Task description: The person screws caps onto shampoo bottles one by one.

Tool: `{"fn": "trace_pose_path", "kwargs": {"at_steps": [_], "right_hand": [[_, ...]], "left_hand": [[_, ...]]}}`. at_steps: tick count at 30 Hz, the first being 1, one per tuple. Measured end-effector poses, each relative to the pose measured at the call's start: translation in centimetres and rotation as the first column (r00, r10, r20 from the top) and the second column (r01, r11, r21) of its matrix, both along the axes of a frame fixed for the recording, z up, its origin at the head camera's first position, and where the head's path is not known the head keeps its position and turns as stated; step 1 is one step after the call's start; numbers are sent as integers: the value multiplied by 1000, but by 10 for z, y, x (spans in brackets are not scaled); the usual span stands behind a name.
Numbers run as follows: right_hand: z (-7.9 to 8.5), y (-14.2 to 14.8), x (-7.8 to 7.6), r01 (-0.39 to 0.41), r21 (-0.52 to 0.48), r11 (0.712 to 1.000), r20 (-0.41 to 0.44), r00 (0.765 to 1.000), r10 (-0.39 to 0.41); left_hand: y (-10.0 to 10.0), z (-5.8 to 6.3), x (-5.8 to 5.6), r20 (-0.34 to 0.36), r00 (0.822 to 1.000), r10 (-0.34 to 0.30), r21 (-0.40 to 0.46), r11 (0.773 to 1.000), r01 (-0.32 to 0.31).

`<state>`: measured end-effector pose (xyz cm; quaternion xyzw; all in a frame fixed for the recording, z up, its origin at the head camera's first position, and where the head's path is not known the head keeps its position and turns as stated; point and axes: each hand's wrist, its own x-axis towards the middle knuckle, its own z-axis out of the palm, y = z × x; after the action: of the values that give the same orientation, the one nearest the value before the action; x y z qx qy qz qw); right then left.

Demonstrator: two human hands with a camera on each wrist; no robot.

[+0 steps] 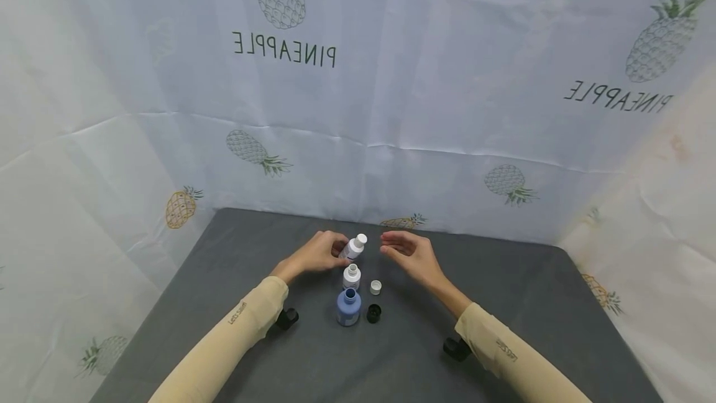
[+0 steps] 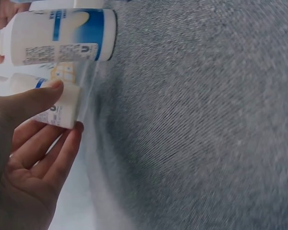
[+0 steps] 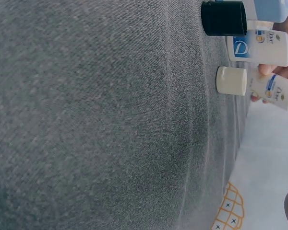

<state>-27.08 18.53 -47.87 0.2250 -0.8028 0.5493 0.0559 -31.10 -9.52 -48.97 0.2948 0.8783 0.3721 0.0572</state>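
Observation:
My left hand (image 1: 316,252) pinches a small white bottle (image 1: 352,249) near its base, thumb on one side and fingers on the other. This bottle has its white cap on and leans to the right; a blue-striped label shows on it in the left wrist view. Just nearer stands an uncapped white bottle (image 1: 351,278), its blue-and-white label clear in the left wrist view (image 2: 62,36). In front of that is an uncapped blue bottle (image 1: 348,311). My right hand (image 1: 413,256) hovers to the right of the held bottle, fingers loosely bent and holding nothing.
A white cap (image 1: 375,287) and a black cap (image 1: 373,313) lie on the dark grey table (image 1: 403,359), right of the standing bottles. A white curtain (image 1: 358,92) printed with pineapples hangs behind the table and on both sides.

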Motion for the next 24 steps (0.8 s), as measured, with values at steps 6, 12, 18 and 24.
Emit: {"fn": "trace_pose_path", "kwargs": {"at_steps": [6,12,18,24], "right_hand": [[0,5,4,0,15,1000,-6,1000,0],[-2,8,5,-6,27,1000,-17,1000,7],[-1,10,8,-9,17,1000,-13,1000,9],[-2,12,8,-14,16,1000,-13,1000,14]], "left_hand": [[7,-8,-3,3,999,-38,-9,999,38],[10,-13,-7,-19,998,-53,-32,998,53],[10,-15,-8,-54,997,-58,-36,998,56],[11,-18,-10,-64,997,-50,-39,998,47]]}}
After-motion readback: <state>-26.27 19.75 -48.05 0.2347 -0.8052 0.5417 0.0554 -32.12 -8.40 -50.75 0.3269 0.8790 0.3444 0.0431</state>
